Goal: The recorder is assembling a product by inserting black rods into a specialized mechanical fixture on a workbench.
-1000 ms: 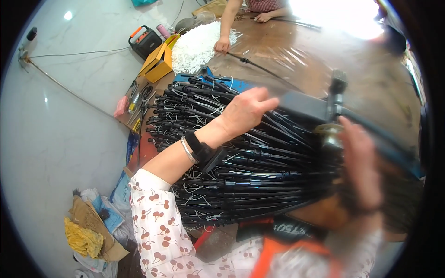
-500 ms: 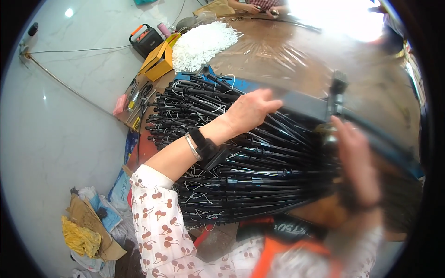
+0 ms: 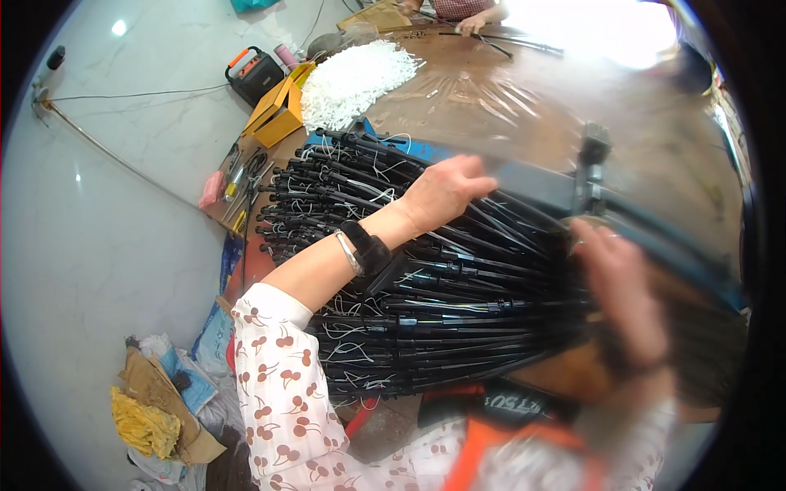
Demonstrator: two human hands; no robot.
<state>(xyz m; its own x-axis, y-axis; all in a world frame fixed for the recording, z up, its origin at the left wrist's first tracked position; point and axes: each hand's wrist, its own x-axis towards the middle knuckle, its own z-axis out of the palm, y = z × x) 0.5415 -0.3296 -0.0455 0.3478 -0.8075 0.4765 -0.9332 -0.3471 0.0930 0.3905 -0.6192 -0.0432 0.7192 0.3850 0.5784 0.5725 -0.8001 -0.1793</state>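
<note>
A wide fan of slender black rods (image 3: 458, 315) with thin white cord loops lies in front of me. My left hand (image 3: 449, 192) is over the upper part of the fan, its fingers closed and the thumb side pointing right. What sits between those fingers is hidden. My right hand (image 3: 616, 274) is smeared by motion at the right ends of the rods, below an upright dark metal fitting (image 3: 593, 155). Behind the rods runs a blue metal bar (image 3: 532, 182).
White small pieces (image 3: 356, 82) are heaped at the back left, beside a yellow box (image 3: 278, 114) and a black speaker-like case (image 3: 255, 75). Hand tools (image 3: 239, 184) lie at the left table edge. Across the table, another person's hands (image 3: 473, 23) handle dark rods.
My right hand has shifted slightly down and left, while my left hand stays nearly in place. Rods at the upper left have moved a little. The other person's hands and rods have changed position.
</note>
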